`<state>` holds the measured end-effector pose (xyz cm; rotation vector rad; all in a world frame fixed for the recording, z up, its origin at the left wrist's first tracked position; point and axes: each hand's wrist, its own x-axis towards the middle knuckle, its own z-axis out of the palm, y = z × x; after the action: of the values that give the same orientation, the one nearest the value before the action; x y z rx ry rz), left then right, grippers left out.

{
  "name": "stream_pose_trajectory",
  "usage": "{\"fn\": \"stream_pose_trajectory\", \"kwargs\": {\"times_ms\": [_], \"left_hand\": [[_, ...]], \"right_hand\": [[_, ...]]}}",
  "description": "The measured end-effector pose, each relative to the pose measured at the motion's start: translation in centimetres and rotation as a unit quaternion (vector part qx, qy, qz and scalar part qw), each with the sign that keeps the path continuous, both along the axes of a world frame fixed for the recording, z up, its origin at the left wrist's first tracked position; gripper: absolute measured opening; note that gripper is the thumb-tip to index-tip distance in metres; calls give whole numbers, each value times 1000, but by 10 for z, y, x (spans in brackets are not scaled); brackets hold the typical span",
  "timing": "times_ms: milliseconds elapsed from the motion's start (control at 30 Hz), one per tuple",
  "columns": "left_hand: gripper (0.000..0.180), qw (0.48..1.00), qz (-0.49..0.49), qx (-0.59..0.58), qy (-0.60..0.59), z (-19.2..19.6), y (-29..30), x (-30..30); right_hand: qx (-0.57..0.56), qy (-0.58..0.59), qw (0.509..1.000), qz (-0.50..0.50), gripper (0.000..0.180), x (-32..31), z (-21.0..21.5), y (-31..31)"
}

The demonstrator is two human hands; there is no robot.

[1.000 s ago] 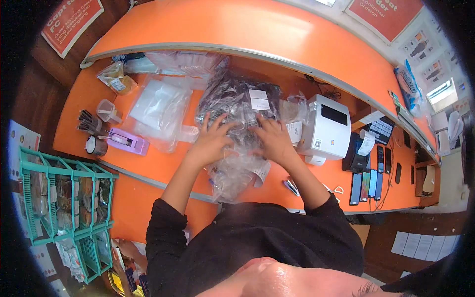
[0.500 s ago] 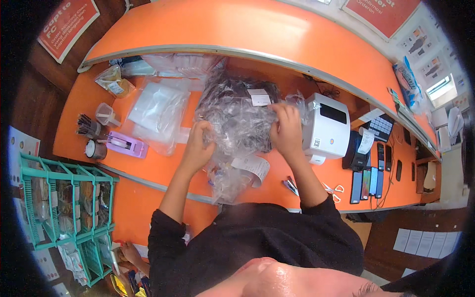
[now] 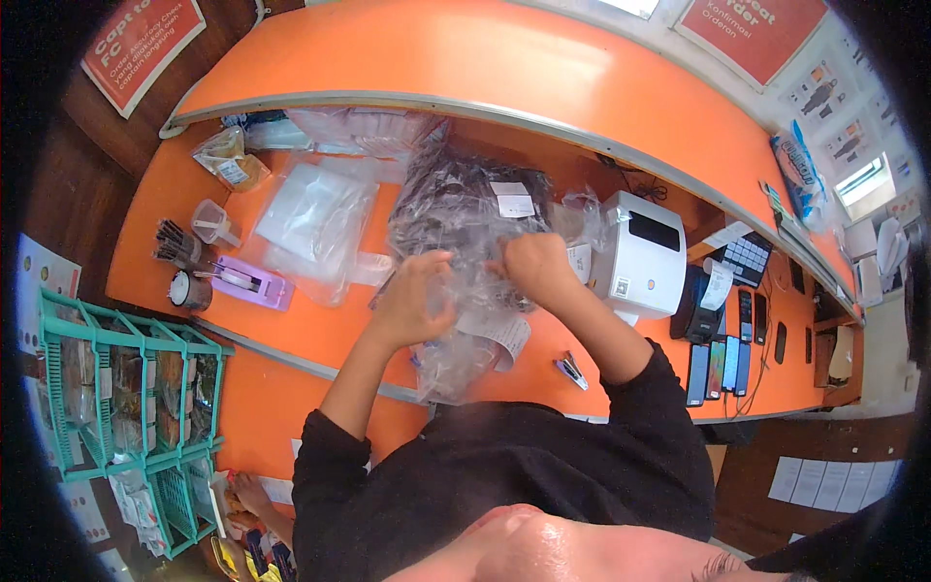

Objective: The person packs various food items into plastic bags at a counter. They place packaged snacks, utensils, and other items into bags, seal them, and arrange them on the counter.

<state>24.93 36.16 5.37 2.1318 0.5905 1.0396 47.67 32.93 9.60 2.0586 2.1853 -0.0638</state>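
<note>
One bare left hand (image 3: 415, 299), thumb apart from fingers, at dark bundle (image 3: 456, 189) on orange counter (image 3: 531, 383); crumpled clear plastic (image 3: 451, 373) already covers it, front end not yet flat. Right hand (image 3: 538, 267) bent onto plastic, pinch unclear.

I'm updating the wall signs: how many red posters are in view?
2: one red poster on the dark wall at upper left, a second red poster at upper right; others may lie outside the view.
</note>
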Motion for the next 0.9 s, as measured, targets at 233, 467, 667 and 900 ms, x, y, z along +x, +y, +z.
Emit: {"fn": "stream_pose_trajectory", "kwargs": {"times_ms": [233, 467, 667, 900], "left_hand": [[33, 953, 3, 45, 299, 48, -5, 14], [28, 925, 77, 187, 322, 25, -14, 6], [38, 862, 222, 137, 435, 54, -12, 1], [35, 917, 282, -33, 279, 51, 15, 3]], "right_hand": [[151, 55, 986, -35, 38, -26, 29, -8], [102, 408, 872, 251, 20, -35, 4, -11], [34, 115, 990, 69, 20, -30, -30, -9], [34, 81, 992, 95, 34, -59, 8, -4]]}}
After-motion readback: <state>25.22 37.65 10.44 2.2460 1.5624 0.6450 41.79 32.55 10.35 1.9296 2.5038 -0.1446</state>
